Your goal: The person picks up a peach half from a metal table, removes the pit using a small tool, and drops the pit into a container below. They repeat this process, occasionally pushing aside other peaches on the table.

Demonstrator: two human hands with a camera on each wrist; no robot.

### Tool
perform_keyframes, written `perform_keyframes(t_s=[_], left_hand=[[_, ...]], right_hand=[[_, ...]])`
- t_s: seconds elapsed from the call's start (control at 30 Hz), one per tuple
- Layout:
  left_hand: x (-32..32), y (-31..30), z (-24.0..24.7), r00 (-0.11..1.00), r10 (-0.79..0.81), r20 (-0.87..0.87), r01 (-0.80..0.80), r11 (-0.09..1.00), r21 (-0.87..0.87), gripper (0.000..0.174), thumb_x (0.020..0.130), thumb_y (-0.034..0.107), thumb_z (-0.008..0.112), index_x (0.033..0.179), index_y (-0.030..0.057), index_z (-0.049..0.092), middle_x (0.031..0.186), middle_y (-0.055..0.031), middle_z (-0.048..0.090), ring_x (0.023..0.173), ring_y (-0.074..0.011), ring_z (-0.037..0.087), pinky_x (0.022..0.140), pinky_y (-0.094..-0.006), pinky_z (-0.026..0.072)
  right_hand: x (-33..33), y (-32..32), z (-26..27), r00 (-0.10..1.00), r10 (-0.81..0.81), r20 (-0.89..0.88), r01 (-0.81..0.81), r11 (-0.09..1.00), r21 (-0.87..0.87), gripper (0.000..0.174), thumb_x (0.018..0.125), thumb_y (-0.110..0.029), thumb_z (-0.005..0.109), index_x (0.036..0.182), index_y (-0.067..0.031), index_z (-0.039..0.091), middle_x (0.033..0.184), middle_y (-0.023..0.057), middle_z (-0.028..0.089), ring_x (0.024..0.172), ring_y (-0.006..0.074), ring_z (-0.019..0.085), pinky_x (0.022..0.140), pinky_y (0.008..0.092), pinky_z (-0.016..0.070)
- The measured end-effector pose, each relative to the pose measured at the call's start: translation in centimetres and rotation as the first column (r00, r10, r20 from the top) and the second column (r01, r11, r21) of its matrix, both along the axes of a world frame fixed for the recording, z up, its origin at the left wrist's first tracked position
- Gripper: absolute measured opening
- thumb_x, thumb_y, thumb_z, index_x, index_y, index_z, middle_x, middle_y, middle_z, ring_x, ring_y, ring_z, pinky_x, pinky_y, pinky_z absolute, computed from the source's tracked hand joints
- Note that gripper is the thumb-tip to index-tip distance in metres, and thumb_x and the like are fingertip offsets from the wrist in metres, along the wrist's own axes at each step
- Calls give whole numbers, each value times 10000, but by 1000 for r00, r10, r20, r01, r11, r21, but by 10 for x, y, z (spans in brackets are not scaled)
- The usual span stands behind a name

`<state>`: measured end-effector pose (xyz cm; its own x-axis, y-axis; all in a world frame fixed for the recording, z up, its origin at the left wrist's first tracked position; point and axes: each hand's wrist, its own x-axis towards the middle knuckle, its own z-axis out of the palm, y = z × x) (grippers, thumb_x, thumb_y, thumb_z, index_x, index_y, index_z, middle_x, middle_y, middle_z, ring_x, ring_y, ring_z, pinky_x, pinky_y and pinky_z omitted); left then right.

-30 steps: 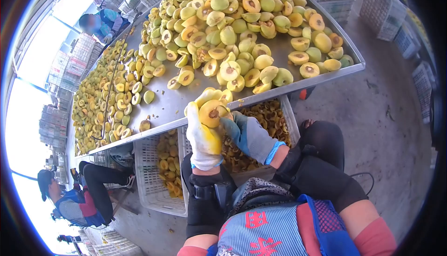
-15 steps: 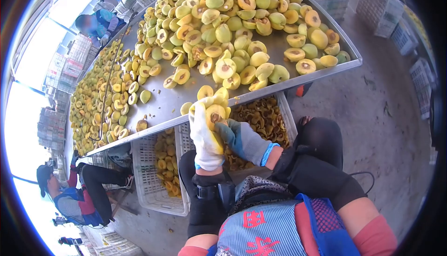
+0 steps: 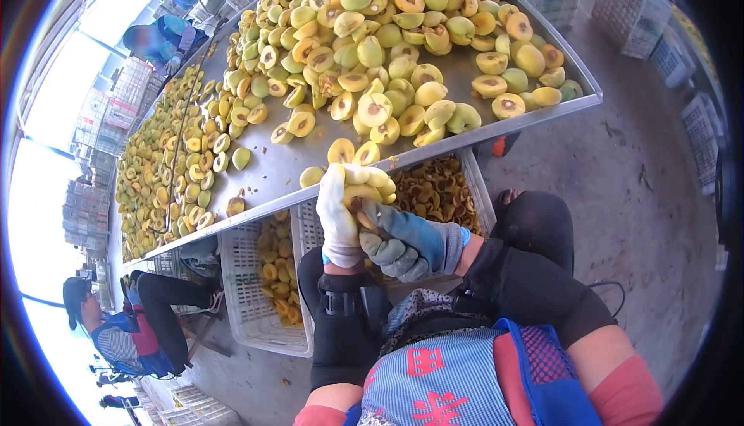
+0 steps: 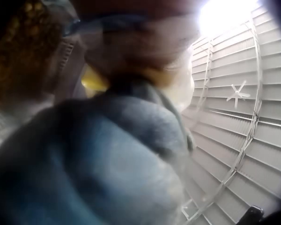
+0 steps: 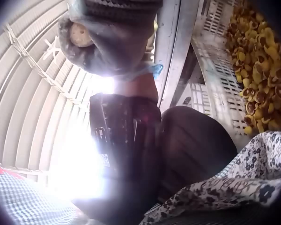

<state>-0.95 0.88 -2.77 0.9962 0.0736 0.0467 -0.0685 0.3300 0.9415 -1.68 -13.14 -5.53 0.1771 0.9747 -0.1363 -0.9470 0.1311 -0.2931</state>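
In the head view, my left hand [image 3: 339, 221], in a white glove stained yellow, holds a halved stone fruit [image 3: 361, 193] just off the table's near edge. My right hand [image 3: 411, 242], in a grey-blue glove, has its fingers curled round a small tool with a brownish handle [image 3: 370, 221], its working end hidden at the fruit. The rounded tan handle end [image 5: 79, 35] pokes out of the right glove in the right wrist view. Blurred and close, the right glove [image 4: 122, 159] fills much of the left wrist view. Beyond the left fingers lie loose fruit halves [image 3: 341, 150].
A metal-topped table [image 3: 267, 166] bears a big heap of halved fruit [image 3: 372, 54]. Below its edge stand a white crate [image 3: 252, 302] of fruit pieces and another holding browner pieces [image 3: 442, 186]. Another person [image 3: 132, 325] sits at left; stacked crates [image 3: 632, 12] stand at right.
The fruit half's cut face, turned up earlier, is now mostly covered by my hands. My right hand has turned, showing its curled fingers and the handle. Fruit halves beyond the left hand show more.
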Motion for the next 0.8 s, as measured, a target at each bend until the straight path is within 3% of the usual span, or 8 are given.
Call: perform_keyframes(t_s=[0.13,0.33,0.43,0.57,0.6,0.63,0.67,0.8], left_hand=[[9,-13,4,996,-31,-86,-6,918,-397,343,1023,437,512,913,113,511,853,-82,587,763,-256,616,619,-381,568],[16,1,5,983,79,-165,-159,813,-560,293,1015,412,552,973,123,559,916,-77,628,808,-253,637,680,-392,578],[11,23,14,968,199,-155,-248,861,-444,325,995,411,573,1008,87,581,989,-84,648,854,-215,652,711,-342,567],[-11,108,8,789,596,152,-613,779,127,285,951,267,655,1086,16,660,1035,-124,674,897,-224,661,800,-366,545],[-13,131,11,720,660,214,-667,573,476,289,942,254,660,1073,-4,670,1032,-136,677,918,-242,659,826,-379,532],[-16,145,13,654,693,304,-621,261,739,294,933,242,666,1059,-24,679,1029,-149,680,940,-260,658,851,-392,518],[-15,152,10,622,699,352,-599,134,790,360,915,288,671,1082,-31,682,1037,-186,688,995,-309,642,895,-421,487],[17,137,5,859,434,270,-249,-105,963,433,865,373,700,1103,11,699,1111,-202,692,1078,-356,625,964,-436,474]], right_hand=[[3,1,-9,980,24,-199,16,981,195,582,948,-707,487,816,-146,568,545,-84,401,375,26,324,294,192,262],[-7,0,-3,994,-59,-89,71,988,140,628,981,-704,404,761,-130,534,523,-61,408,343,34,322,270,209,257],[-6,-4,-1,990,-70,-123,86,987,137,639,981,-713,386,790,-120,531,531,-58,397,359,40,316,282,202,262],[-7,-9,4,986,-153,68,158,984,-79,650,944,-760,410,855,-127,525,559,-55,383,397,52,294,327,206,262],[-8,-10,7,970,-164,180,195,966,-172,655,934,-774,415,870,-130,522,568,-54,382,406,57,287,342,211,264],[-10,-11,12,960,-169,222,220,949,-228,659,929,-780,416,874,-132,520,574,-51,378,412,65,289,355,226,267],[-11,-10,19,949,-169,267,245,928,-281,663,924,-786,417,879,-133,518,579,-49,375,419,72,290,367,242,271],[-1,-3,15,940,-155,303,280,859,-429,655,937,-769,404,876,-127,515,596,-29,403,438,109,330,400,300,296]])
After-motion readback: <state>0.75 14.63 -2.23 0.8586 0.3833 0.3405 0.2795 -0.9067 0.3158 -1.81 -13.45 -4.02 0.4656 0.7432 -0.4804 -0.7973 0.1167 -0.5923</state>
